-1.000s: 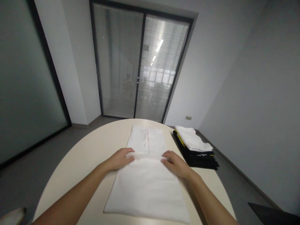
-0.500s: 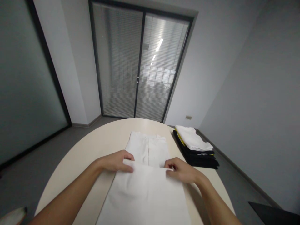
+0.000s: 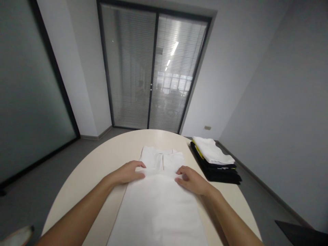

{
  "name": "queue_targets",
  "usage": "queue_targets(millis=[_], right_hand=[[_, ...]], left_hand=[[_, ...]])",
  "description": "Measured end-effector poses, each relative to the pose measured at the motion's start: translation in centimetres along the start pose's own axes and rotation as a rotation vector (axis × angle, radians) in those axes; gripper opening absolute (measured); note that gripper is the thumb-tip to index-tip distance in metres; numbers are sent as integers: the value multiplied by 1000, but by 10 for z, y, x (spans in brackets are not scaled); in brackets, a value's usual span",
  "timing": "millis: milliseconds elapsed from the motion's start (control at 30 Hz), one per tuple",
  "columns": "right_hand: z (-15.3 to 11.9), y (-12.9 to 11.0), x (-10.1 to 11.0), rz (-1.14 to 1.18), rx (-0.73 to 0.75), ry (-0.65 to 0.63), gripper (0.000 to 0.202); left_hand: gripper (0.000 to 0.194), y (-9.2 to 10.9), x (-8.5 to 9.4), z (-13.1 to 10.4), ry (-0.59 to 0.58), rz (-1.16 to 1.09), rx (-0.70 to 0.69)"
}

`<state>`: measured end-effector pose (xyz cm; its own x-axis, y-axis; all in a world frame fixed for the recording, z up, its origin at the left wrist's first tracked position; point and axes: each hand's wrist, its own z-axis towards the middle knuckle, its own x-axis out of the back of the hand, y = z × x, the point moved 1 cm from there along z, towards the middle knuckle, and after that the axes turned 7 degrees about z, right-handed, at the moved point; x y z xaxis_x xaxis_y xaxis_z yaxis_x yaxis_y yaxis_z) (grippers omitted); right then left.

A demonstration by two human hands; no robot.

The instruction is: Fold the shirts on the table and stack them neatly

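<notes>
Closest to me, a long white garment [image 3: 159, 212] lies down the middle of the round table [image 3: 89, 177], the left hand [image 3: 126, 173] and right hand [image 3: 194, 181] at its folded edge, thumbs on the near side and fingers beyond; I can't tell whether they pinch it or merely rest there. Past the right hand sits a stack of dark clothes [image 3: 217, 175] topped with folded white cloth [image 3: 212, 151], and farther off I see dark-framed glass panels [image 3: 128, 68] with blinds.

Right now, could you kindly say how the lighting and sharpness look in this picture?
Head view: bright streaks in the glass door; head view: pale, low-contrast white cloth, its weave unreadable; head view: soft shadow on the table beside the right forearm.
</notes>
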<state>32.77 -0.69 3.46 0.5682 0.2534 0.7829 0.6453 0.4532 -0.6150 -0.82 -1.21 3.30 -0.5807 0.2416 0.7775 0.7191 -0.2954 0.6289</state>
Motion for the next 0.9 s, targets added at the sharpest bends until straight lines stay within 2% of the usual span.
queue_targets(millis=[133,167,233,333,467,533,567,633,733,900], right_hand=[[-5,-1,5,164,-28,-247,29],[-6,-2,7,185,-27,-283,26],[-8,-4,11,201,-35,-310,18],[-8,-9,17,192,-44,-196,13],[-3,-7,16,123,-8,183,25],[2,-1,9,58,4,277,31],[4,3,6,26,9,273,33],[7,10,1,-20,0,206,33],[6,12,2,-19,-43,99,29],[-5,-2,12,127,-55,-176,16]], left_hand=[[25,12,8,-5,-355,-36,-81],[22,16,9,-5,-404,-49,-99],[22,24,12,-7,-404,-74,-142],[26,33,16,-7,-223,-102,-196],[31,27,9,-1,177,-121,-132],[32,17,0,5,282,-81,-83],[33,11,-5,8,284,-43,-52],[33,2,-12,12,232,34,-3],[31,-2,-11,11,110,78,-5],[21,11,5,-1,-260,-38,-134]])
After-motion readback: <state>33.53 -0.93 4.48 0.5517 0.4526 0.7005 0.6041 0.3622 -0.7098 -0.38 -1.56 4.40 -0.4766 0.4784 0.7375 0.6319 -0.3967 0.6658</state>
